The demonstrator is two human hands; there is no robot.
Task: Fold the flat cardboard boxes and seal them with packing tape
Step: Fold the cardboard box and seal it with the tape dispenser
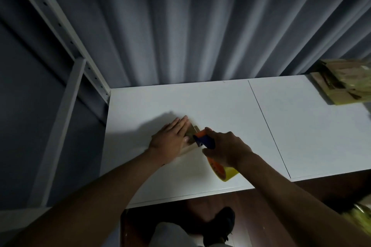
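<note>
Cardboard box (190, 143) mostly hidden under hands. Left hand (170, 138) flat, fingers straight, pressing it onto surface (220, 110). Right hand (224, 149) grips tape dispenser (202, 139); yellow roll (226, 172) partly covered.

No text, label, brand or number can be read anywhere; the tape dispenser (202, 140) shows only plain colours.

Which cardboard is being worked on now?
The small cardboard box under the left hand, beside the tape dispenser; the stack at far right lies untouched.
</note>
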